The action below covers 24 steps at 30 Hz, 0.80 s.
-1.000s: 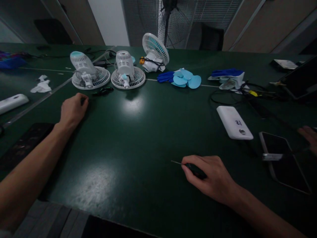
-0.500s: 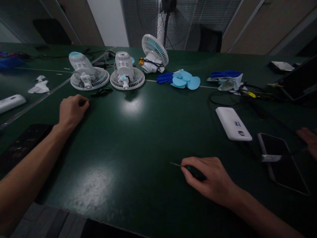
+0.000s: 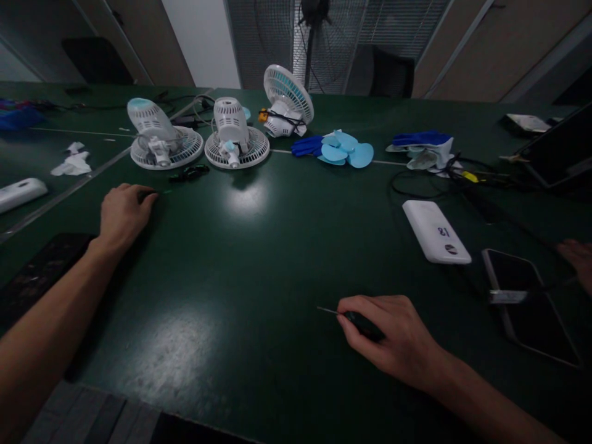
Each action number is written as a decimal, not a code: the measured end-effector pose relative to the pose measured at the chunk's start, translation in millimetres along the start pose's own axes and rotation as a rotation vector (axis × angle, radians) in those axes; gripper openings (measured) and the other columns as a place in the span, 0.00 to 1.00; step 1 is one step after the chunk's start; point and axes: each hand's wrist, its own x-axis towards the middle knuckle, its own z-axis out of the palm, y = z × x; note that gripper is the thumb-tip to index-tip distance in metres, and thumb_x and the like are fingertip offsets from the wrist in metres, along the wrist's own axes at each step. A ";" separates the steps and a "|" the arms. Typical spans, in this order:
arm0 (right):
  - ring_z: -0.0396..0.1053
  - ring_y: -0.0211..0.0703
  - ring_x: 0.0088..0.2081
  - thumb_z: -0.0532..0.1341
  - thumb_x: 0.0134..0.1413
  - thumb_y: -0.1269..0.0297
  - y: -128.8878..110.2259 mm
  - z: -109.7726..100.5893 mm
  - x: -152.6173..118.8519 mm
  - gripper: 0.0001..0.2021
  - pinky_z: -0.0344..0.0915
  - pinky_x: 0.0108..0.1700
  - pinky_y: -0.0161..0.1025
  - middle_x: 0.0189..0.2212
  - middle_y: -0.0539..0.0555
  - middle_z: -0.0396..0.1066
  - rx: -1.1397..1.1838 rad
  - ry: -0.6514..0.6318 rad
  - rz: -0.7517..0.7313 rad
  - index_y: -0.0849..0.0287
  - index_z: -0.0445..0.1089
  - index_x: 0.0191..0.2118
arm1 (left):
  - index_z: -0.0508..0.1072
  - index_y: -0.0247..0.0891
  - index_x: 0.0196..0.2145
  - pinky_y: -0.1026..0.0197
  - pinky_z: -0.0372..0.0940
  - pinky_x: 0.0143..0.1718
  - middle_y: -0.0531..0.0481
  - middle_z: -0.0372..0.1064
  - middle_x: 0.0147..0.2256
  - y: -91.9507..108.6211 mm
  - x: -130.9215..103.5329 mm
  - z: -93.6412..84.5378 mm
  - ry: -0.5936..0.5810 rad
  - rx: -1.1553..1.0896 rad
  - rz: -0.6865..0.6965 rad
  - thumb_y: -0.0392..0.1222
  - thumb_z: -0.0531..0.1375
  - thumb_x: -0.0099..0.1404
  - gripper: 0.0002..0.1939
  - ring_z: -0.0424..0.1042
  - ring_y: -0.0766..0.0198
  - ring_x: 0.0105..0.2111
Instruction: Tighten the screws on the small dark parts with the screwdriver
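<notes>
Left hand drawn back toward the near edge since a second ago, away from the black clip by the fans; fingers curled over a small dark piece on the table, grip itself hidden, so cannot tell whether pinched or merely covered. Right hand unmoved, closed round a screwdriver, thin shaft poking out leftward, tip just above the table. Reads as a small part being fetched back toward the tool (a judgement only).

Screwdriver: black handle mostly buried in the palm, bare metal shaft, slim and short. Beyond, two fans face down, a third tilted, loose blue blades beside it. Power bank and phone to the right; another person's hand at the edge.
</notes>
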 end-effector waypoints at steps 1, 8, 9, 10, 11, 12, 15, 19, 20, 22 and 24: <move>0.72 0.34 0.28 0.59 0.68 0.66 -0.4 -0.3 0.3 0.05 0.62 0.31 0.35 0.33 0.46 0.76 0.001 0.003 -0.001 0.54 0.70 0.47 | 0.75 0.29 0.55 0.55 0.60 0.46 0.38 0.69 0.48 -1.3 1.1 0.4 -0.009 -0.034 -0.024 0.54 0.53 0.73 0.27 0.66 0.52 0.43; 0.71 0.33 0.28 0.58 0.68 0.66 -1.5 -1.3 0.9 0.05 0.62 0.31 0.35 0.32 0.46 0.76 0.000 -0.004 0.013 0.55 0.70 0.47 | 0.75 0.32 0.55 0.60 0.61 0.41 0.46 0.70 0.43 -12.2 9.8 10.8 -0.029 -0.312 -0.219 0.60 0.62 0.65 0.31 0.67 0.59 0.39; 0.71 0.33 0.27 0.58 0.68 0.65 -1.4 -1.2 0.8 0.05 0.62 0.31 0.35 0.32 0.46 0.76 -0.002 -0.007 0.018 0.55 0.70 0.47 | 0.75 0.33 0.55 0.60 0.61 0.41 0.46 0.70 0.43 -12.3 10.3 11.5 -0.033 -0.316 -0.218 0.60 0.62 0.65 0.31 0.67 0.59 0.39; 0.71 0.33 0.27 0.58 0.68 0.65 -1.3 -1.1 0.7 0.05 0.62 0.31 0.35 0.32 0.46 0.75 -0.004 -0.005 0.022 0.55 0.70 0.46 | 0.75 0.33 0.55 0.60 0.61 0.41 0.46 0.70 0.43 -11.7 10.6 11.5 -0.041 -0.311 -0.212 0.59 0.61 0.65 0.30 0.67 0.59 0.39; 0.71 0.33 0.27 0.58 0.68 0.65 -1.1 -0.9 0.6 0.05 0.62 0.31 0.34 0.31 0.46 0.75 -0.004 -0.003 0.023 0.55 0.71 0.46 | 0.75 0.34 0.56 0.60 0.61 0.41 0.46 0.69 0.42 -10.7 11.0 11.0 -0.057 -0.297 -0.204 0.58 0.61 0.66 0.29 0.67 0.59 0.38; 0.71 0.33 0.27 0.58 0.68 0.65 -1.0 -0.7 0.7 0.05 0.62 0.31 0.34 0.31 0.46 0.75 -0.001 -0.003 0.024 0.55 0.71 0.46 | 0.75 0.34 0.56 0.59 0.61 0.42 0.46 0.69 0.42 -9.4 11.3 10.1 -0.072 -0.279 -0.200 0.57 0.61 0.66 0.28 0.67 0.58 0.38; 0.71 0.33 0.27 0.58 0.69 0.65 -0.5 0.0 1.3 0.06 0.61 0.31 0.34 0.32 0.46 0.76 -0.003 -0.004 0.028 0.55 0.71 0.47 | 0.75 0.33 0.56 0.57 0.62 0.44 0.45 0.68 0.41 -6.2 12.1 6.7 -0.115 -0.255 -0.209 0.52 0.60 0.67 0.26 0.65 0.58 0.37; 0.71 0.33 0.27 0.59 0.68 0.65 -0.9 0.6 2.6 0.05 0.60 0.30 0.34 0.31 0.45 0.75 -0.018 -0.001 0.021 0.55 0.71 0.46 | 0.74 0.33 0.57 0.55 0.62 0.49 0.45 0.66 0.44 -4.8 9.7 4.7 -0.121 -0.274 -0.195 0.48 0.59 0.66 0.25 0.63 0.58 0.38; 0.71 0.33 0.27 0.59 0.68 0.66 -1.2 0.7 2.9 0.05 0.60 0.30 0.35 0.31 0.45 0.75 -0.019 0.002 0.017 0.55 0.70 0.46 | 0.75 0.33 0.56 0.54 0.62 0.50 0.44 0.65 0.45 -4.0 8.4 4.3 -0.099 -0.270 -0.185 0.47 0.59 0.66 0.25 0.63 0.58 0.39; 0.71 0.33 0.27 0.59 0.68 0.66 -1.8 0.6 3.4 0.04 0.60 0.30 0.35 0.31 0.45 0.75 -0.021 0.012 0.013 0.55 0.70 0.45 | 0.76 0.31 0.55 0.54 0.62 0.51 0.43 0.64 0.47 -0.8 5.1 3.1 -0.054 -0.257 -0.168 0.46 0.58 0.66 0.23 0.63 0.58 0.40; 0.71 0.33 0.27 0.59 0.68 0.66 -1.9 0.4 3.6 0.04 0.60 0.30 0.35 0.31 0.45 0.75 -0.021 0.016 0.014 0.54 0.70 0.45 | 0.75 0.30 0.54 0.55 0.61 0.51 0.41 0.64 0.49 4.3 1.8 1.1 -0.035 -0.240 -0.152 0.45 0.58 0.66 0.23 0.64 0.56 0.42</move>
